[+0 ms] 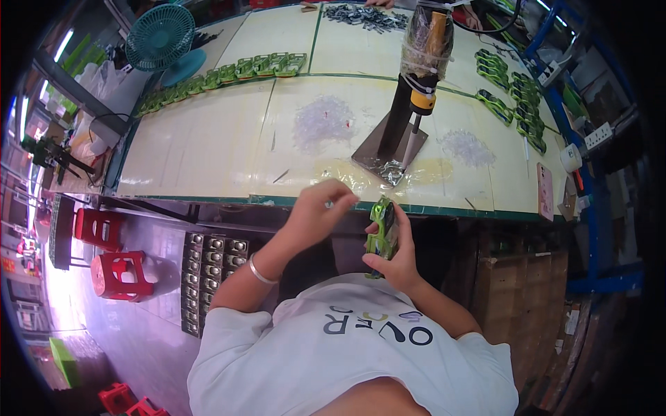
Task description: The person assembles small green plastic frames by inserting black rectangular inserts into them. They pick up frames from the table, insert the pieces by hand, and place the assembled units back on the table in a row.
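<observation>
In my right hand (399,256) is a green plastic toy car body (381,227) with dark parts, gripped upright between thumb and fingers just off the table's near edge. My left hand (319,211) is raised to the left of it, apart from it. Its thumb and fingertips come together in a pinch; whatever is between them is too small to make out. Beyond both hands stands a black post tool (406,104) with a yellow collar and a downward rod, on a dark metal base plate (374,149).
Piles of small clear plastic pieces (323,123) (468,148) flank the post. Rows of green toy car bodies (253,68) line the far left and right side. A pink phone (545,191) lies at right. A green fan (161,38) stands far left; red stools (122,275) are on the floor.
</observation>
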A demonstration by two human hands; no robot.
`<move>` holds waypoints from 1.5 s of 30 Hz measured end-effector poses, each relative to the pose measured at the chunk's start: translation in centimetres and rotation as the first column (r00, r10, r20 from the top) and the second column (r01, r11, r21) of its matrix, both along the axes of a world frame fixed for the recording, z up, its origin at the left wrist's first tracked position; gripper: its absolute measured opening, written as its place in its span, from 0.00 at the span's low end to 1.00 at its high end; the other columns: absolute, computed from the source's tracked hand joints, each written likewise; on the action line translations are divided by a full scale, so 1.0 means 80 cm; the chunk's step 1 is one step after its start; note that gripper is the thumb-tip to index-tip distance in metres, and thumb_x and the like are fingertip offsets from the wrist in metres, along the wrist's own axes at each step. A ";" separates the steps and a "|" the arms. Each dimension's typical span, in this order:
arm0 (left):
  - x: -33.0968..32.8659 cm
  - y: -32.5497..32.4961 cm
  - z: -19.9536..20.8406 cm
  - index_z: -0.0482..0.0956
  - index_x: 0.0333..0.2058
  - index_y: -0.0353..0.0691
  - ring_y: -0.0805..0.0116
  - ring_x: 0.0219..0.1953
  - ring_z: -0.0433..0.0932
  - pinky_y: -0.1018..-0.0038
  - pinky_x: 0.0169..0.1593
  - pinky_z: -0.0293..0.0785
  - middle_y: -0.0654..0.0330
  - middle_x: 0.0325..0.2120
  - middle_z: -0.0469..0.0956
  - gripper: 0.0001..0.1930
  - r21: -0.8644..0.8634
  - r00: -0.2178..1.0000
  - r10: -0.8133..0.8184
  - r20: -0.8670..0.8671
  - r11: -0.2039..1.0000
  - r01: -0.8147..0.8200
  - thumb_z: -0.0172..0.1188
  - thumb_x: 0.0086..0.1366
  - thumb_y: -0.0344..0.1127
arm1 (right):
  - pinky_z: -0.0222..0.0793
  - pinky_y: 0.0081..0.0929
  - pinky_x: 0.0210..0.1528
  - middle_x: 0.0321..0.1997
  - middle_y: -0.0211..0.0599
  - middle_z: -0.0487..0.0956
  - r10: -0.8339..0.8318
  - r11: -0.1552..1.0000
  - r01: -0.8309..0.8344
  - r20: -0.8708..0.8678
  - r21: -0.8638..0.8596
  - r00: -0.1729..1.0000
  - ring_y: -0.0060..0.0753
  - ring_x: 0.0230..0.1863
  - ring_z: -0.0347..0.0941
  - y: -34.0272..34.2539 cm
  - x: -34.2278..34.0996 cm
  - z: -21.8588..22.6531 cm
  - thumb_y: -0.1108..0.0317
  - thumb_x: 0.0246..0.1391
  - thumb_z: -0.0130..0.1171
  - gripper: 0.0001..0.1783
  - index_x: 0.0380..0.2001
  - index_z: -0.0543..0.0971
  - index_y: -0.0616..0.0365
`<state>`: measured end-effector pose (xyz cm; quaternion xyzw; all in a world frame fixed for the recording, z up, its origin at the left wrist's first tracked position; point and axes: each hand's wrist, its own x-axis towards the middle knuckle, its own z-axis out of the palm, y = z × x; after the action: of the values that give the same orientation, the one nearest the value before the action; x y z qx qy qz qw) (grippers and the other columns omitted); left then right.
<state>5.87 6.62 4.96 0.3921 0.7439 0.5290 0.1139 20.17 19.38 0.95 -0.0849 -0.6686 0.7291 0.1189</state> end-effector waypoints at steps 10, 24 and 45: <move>-0.109 0.027 -0.059 0.70 0.18 0.34 0.59 0.29 0.68 0.70 0.34 0.67 0.53 0.22 0.68 0.03 -0.303 0.554 -0.063 -0.830 0.885 -0.353 0.51 0.40 0.24 | 0.60 0.21 0.44 0.47 0.37 0.64 -0.119 0.993 0.120 0.054 -0.009 0.991 0.25 0.45 0.62 0.007 0.033 -0.021 0.76 0.31 0.62 0.48 0.57 0.48 0.55; -0.119 0.040 -0.047 0.69 0.20 0.35 0.58 0.28 0.70 0.68 0.29 0.68 0.54 0.23 0.70 0.04 -0.398 0.548 -0.122 -0.828 0.816 -0.420 0.50 0.41 0.22 | 0.59 0.23 0.47 0.45 0.38 0.64 -0.199 0.978 0.201 0.049 -0.050 0.979 0.26 0.43 0.63 0.024 0.044 0.005 0.78 0.32 0.61 0.47 0.57 0.48 0.58; 0.060 0.018 0.015 0.71 0.38 0.28 0.69 0.25 0.74 0.76 0.31 0.72 0.52 0.24 0.75 0.11 0.406 0.804 -0.316 0.504 0.908 0.102 0.52 0.55 0.23 | 0.64 0.25 0.32 0.29 0.39 0.68 -0.162 0.889 0.138 0.018 0.436 0.987 0.32 0.29 0.68 0.027 0.042 0.028 0.70 0.30 0.63 0.48 0.57 0.50 0.55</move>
<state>10.70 8.05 6.20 0.3151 0.5193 0.7309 0.3112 23.56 21.58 3.21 -0.1274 -0.8083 0.5483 0.1728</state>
